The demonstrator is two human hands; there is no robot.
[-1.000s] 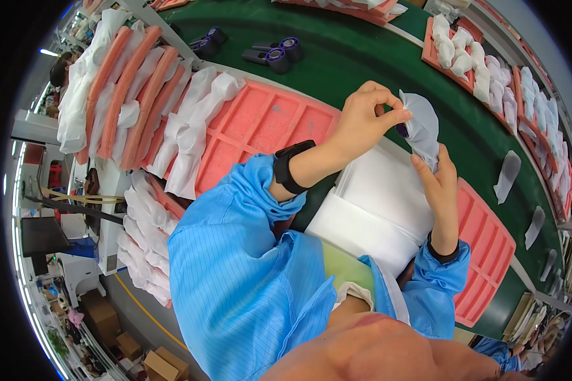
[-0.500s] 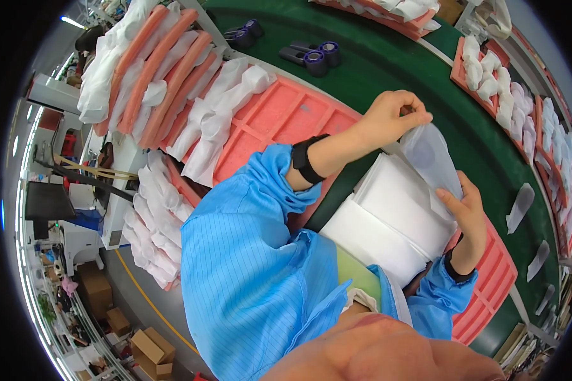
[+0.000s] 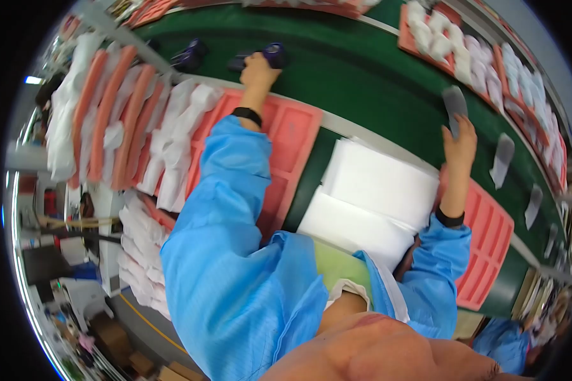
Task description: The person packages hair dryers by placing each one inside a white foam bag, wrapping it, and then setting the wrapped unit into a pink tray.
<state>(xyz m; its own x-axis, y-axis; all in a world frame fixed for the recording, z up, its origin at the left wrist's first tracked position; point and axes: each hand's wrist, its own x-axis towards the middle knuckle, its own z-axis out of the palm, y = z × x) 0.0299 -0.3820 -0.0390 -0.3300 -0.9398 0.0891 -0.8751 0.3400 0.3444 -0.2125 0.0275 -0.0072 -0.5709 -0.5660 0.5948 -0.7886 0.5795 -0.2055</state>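
Observation:
My left hand (image 3: 259, 73) reaches to the far left of the green belt, its fingers closed around a dark purple device (image 3: 274, 54) with a round ringed end; the grip partly hides it. Over on the right, my right hand (image 3: 460, 143) has its thumb and fingers about the lower end of a translucent pouch (image 3: 454, 103) with something grey inside. That pouch is on or just above the belt. Between my arms sits a stack of white sheet sleeves (image 3: 381, 184), which neither hand touches.
Another purple device (image 3: 189, 54) lies farther left on the green belt (image 3: 362, 82). Filled pouches (image 3: 502, 160) form a row on the right. Pink compartment trays (image 3: 292, 133) flank the stack. More pink trays with white-wrapped items (image 3: 117, 127) stand at left and at far right.
My left hand has left the pouch and moved left to the purple device. My right hand has carried the pouch away from the stack to the belt. The view has shifted.

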